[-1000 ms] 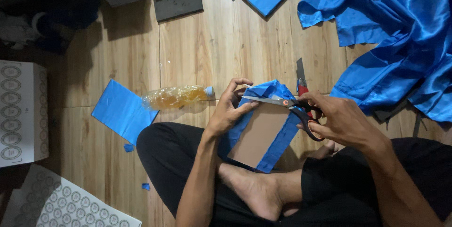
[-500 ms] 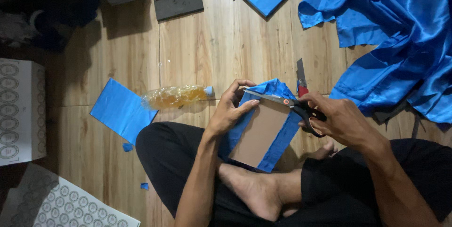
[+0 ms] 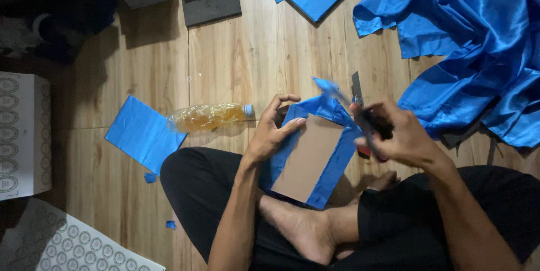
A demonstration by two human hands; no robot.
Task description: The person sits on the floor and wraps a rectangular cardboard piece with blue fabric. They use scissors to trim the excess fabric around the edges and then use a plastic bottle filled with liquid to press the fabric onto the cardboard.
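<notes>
**Cardboard panel half-wrapped in blue fabric, over the lap**

We see a brown cardboard panel (image 3: 310, 158) edged with blue fabric (image 3: 335, 161), resting tilted across the crossed legs. Our left hand (image 3: 275, 130) grasps its upper left corner, thumb and fingers wrapped over the cloth. Our right hand (image 3: 394, 133) is clenched on scissors (image 3: 364, 114), blurred, at the upper right corner. On the wooden floor (image 3: 253, 46) nearby lie a plastic bottle (image 3: 209, 117), a blue square (image 3: 143, 134) and a satin heap (image 3: 478, 40).

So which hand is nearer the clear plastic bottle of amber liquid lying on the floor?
Left. The left hand grips the fabric-wrapped cardboard panel just right of the bottle; the right hand, holding scissors, is beyond the panel.
</notes>
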